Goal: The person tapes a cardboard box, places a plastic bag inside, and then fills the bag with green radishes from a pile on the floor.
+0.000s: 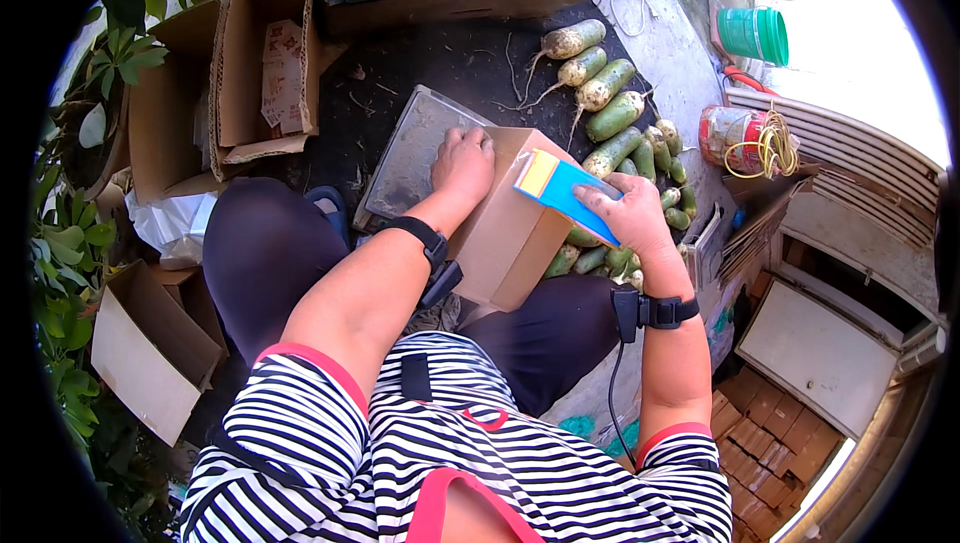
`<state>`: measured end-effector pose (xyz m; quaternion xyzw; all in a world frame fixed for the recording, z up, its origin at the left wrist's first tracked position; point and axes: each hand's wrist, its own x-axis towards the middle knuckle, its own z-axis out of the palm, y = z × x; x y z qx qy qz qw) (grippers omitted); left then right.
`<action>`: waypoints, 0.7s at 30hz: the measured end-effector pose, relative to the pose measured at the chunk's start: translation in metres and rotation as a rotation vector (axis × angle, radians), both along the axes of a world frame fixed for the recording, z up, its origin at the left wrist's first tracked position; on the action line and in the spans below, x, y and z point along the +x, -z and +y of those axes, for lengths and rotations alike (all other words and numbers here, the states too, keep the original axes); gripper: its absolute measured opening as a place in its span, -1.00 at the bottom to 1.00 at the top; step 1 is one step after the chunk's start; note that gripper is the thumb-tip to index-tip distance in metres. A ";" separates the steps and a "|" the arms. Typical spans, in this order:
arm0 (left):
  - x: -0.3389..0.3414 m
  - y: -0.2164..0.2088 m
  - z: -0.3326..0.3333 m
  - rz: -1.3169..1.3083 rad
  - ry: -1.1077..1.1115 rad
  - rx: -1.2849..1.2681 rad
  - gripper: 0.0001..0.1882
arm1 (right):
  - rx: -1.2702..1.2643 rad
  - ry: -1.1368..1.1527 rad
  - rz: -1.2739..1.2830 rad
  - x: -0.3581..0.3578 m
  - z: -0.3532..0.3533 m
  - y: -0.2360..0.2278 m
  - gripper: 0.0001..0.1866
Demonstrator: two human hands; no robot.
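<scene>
A brown cardboard box [520,243] stands tilted between my knees, against the edge of a flat grey dusty plate [415,148]. My left hand [465,165] is at the box's far left edge, its fingers curled and closed; the fingertips' exact contact is partly hidden. In my right hand [632,211] is a flat blue, yellow and white packet [568,195], gripped between thumb and fingers over the right side of the box. What the packet contains cannot be seen.
Green-white radishes [615,118] lie in rows beyond and right of the box. Open cartons [265,63] stand at the far left, another carton [150,353] nearer. A green bucket [752,36], a tub with yellow cord [740,138] and a white panel [815,353] are right. Plants [75,283] line the left.
</scene>
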<state>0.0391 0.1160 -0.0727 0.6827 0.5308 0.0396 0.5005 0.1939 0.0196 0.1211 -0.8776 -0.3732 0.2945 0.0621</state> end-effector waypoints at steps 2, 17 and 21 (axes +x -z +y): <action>0.000 -0.008 0.001 -0.003 -0.035 -0.038 -0.68 | -0.011 -0.004 -0.014 0.000 0.000 -0.001 -0.49; 0.007 0.011 -0.001 -0.443 -0.129 -0.130 -0.53 | -0.015 0.012 0.013 0.004 -0.004 0.000 -0.49; 0.002 0.047 0.004 -0.296 0.050 0.050 -0.49 | -0.017 -0.019 -0.002 -0.004 0.008 -0.009 -0.47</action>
